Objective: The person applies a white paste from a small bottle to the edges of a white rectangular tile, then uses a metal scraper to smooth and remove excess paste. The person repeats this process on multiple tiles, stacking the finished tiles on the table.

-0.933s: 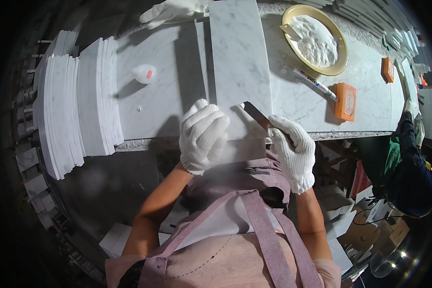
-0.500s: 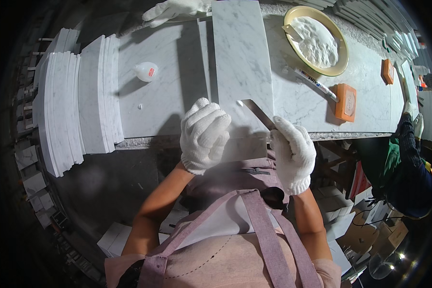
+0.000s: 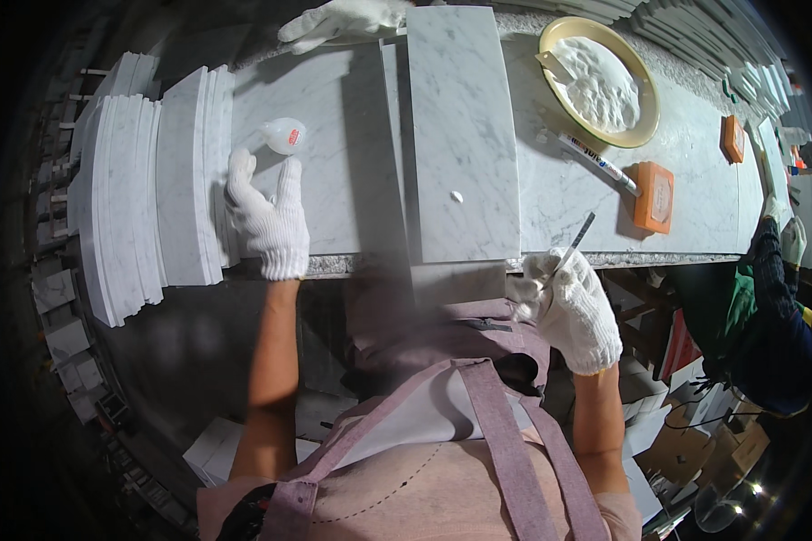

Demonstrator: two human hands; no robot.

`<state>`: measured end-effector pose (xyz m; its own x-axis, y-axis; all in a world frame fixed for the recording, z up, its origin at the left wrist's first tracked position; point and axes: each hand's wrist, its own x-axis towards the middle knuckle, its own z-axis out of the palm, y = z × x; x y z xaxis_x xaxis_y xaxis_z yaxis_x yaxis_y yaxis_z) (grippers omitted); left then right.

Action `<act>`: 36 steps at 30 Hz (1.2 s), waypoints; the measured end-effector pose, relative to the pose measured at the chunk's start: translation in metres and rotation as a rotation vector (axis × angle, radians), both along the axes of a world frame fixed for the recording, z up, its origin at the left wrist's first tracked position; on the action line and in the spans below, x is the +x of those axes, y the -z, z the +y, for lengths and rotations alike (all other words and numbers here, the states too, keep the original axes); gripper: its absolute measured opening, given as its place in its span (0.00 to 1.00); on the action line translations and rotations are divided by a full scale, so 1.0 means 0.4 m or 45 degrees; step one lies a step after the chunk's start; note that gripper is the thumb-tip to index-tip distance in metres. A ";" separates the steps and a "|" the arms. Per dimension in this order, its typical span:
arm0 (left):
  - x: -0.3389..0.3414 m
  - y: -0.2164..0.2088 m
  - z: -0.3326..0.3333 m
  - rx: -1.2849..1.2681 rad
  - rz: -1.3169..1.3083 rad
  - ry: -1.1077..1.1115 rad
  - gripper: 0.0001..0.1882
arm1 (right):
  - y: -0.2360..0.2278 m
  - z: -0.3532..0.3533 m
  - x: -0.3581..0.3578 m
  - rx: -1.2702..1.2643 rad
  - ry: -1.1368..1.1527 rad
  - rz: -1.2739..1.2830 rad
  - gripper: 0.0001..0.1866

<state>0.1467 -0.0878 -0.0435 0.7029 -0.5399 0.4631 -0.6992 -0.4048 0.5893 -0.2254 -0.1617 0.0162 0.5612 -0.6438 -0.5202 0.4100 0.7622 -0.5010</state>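
My left hand (image 3: 271,216), in a white knit glove, reaches over the table's left part with thumb and fingers spread. Just past its fingertips lies a small translucent squeeze bottle (image 3: 285,135) with a red mark; the fingers seem not to be around it. My right hand (image 3: 573,311), gloved too, is closed round a narrow flat metal putty knife (image 3: 576,243), its blade pointing up beside the table's front edge. Between my hands a long grey-veined marble slab (image 3: 465,117) lies on other slabs. One white dab (image 3: 456,196) sits on its near part.
Stacked marble strips (image 3: 185,180) stand at the left. A yellow bowl (image 3: 649,108) of white powder, a paint marker (image 3: 598,163) and an orange block (image 3: 654,198) are at the right. Another white glove (image 3: 347,20) lies at the far edge. A co-worker (image 3: 762,307) is at the far right.
My left hand has left the slab, moved left toward the squeeze bottle and spread its fingers. My right hand has shifted right and nearer, turning the putty knife off the slab.
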 end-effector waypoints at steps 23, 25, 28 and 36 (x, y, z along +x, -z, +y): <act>-0.043 -0.056 -0.077 -0.195 0.572 0.094 0.20 | -0.079 -0.092 0.113 -1.771 -0.753 1.413 0.17; -0.086 -0.060 -0.077 -0.201 0.505 0.124 0.20 | -0.072 -0.091 0.117 -1.812 -0.752 1.422 0.17; -0.124 -0.059 -0.077 -0.267 0.603 0.192 0.19 | -0.068 -0.088 0.123 -1.828 -0.747 1.458 0.17; -0.137 -0.068 -0.056 -0.194 0.656 0.193 0.16 | -0.065 -0.092 0.150 -1.873 -0.671 1.420 0.18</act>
<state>0.0919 -0.1101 -0.0165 0.7786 -0.6067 0.1606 -0.3488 -0.2057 0.9143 -0.1653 -0.1984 0.0423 0.6639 -0.7477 -0.0138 -0.6011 -0.5226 -0.6047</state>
